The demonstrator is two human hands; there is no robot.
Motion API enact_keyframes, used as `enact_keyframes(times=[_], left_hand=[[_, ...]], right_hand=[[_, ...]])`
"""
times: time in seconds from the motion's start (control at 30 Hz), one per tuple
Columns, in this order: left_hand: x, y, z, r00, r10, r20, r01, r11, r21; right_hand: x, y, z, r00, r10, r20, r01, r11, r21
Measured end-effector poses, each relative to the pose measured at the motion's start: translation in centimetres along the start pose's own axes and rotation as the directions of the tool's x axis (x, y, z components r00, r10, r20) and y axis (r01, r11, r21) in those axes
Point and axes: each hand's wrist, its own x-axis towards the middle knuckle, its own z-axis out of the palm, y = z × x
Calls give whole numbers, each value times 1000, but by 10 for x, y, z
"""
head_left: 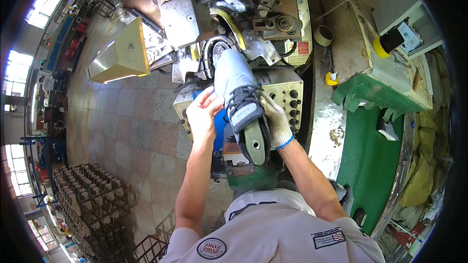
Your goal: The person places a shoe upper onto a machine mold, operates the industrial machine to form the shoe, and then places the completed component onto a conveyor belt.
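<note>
Dead centre of the frame you've got a grey shoe (231,75) with black laces (242,95), toe aimed at the top of the picture and a green last (254,142) poking out of its opening at the lower end. The toe's right up at the curved metal parts of a big machine (183,22), though I can't tell if it's touching. Left grip (204,113) is bare, fingers loosely curled with the tips at the shoe's left side; honestly can't tell if it's pinching anything. Right grip (277,122) wears a whitish work glove with a blue cuff (284,143) and is wrapped against the right side near the laces, fingertips hidden. Just right of that is a cream control panel (280,96) with a column of black knobs (293,103). Left of the machine head there's a yellowish metal guard (118,54). Upper right has a worn surface (341,24) with a pale round cup-like thing (323,35) at its left edge, and below it runs a green strip (368,160). Lower left, a rack (92,207) loaded with pale pieces stands on the tiled floor (141,134).
</note>
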Motion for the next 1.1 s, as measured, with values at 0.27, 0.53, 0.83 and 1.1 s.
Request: enact_keyframes(times=[0.27, 0.53, 0.83, 1.1], left_hand=[[23, -5, -4, 992, 122, -34, -126, 983, -133], [33, -33, -4, 954, -180, 240, 242, 933, -265], [43, -35, -12, 963, -207, 170, 224, 971, -87], [53, -72, -11, 970, -191, 150, 220, 952, -211]], right_hand=[[55, 13, 30, 993, -112, 31, 109, 991, 79], [77, 49, 18, 977, -212, -6, 212, 977, 14], [78, 54, 22, 984, -177, 1, 176, 979, 107], [89, 57, 0, 976, -215, -33, 211, 974, -78]])
